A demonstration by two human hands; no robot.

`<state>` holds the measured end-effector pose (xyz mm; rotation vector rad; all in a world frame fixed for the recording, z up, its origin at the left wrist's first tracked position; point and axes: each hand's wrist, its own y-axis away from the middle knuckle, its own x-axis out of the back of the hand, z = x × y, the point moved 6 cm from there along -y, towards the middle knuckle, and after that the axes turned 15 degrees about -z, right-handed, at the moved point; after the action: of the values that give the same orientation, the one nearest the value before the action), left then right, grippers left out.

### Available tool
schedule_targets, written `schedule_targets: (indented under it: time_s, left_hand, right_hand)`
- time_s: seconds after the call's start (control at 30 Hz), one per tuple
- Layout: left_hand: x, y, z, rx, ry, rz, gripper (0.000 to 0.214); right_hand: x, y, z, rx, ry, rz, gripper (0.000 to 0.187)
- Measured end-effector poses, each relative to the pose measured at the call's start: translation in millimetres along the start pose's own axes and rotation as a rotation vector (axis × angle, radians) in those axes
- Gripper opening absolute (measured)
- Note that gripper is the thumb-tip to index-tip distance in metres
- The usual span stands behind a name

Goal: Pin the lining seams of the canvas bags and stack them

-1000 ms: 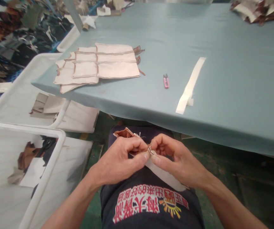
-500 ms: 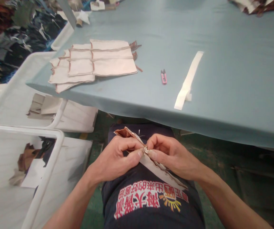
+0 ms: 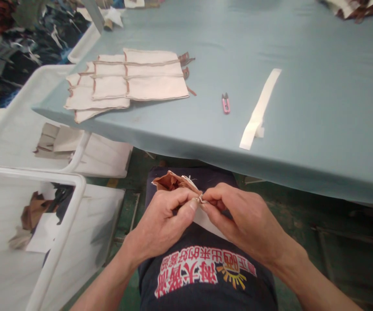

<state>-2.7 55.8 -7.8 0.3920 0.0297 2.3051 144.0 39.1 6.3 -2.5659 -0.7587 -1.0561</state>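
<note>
Over my lap, a sewn fabric piece (image 3: 172, 180), cream outside and brown inside, is pinched between both hands. My left hand (image 3: 167, 218) is closed on it, thumb against index finger. Right beside it, my right hand (image 3: 243, 216) pinches the seam edge, with the two sets of fingertips almost touching. The brown end sticks out past my left hand, and a pale flap hangs below my right. My fingers hide the pinched spot itself.
Ahead, a blue-green covered table (image 3: 319, 121) carries overlapping cream fabric pieces (image 3: 157, 86), pink thread snips (image 3: 225, 104) and a pale strip (image 3: 260, 111). More fabric (image 3: 356, 8) lies far right. White bins (image 3: 79, 190) with fabric scraps stand at my left.
My right hand has turned, its knuckles rolling over the piece. The brown inside at the far end now shows more, and the pale lower flap shows less.
</note>
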Motion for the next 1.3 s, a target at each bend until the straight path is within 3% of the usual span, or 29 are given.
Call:
schedule_targets:
  time_s: [0.2,0.43,0.8,1.0,1.3]
  left_hand:
    - [3.2,1,-3,-0.112,0.122,-0.004,0.026]
    - [1.7,1,-9,-0.117,0.194,-0.006,0.04]
    - [-3.1,-1,-7,-0.173,0.121,0.11,0.043]
    - [-7.7,-5,-16,-0.088,0.251,0.135,0.035]
    - [-10.2,-2,-20,0.005,0.21,0.092,0.026]
  right_hand:
    - [-1,-3,4,0.005,-0.35,-0.02,0.013]
    - [-16,-2,12,-0.064,-0.629,-0.04,0.018]
    - [-8,-5,6,-0.253,-0.466,-0.002,0.013]
    - [-17,0,11,-0.296,-0.539,-0.031,0.017]
    - [-18,3,12,-0.31,-0.58,-0.017,0.019]
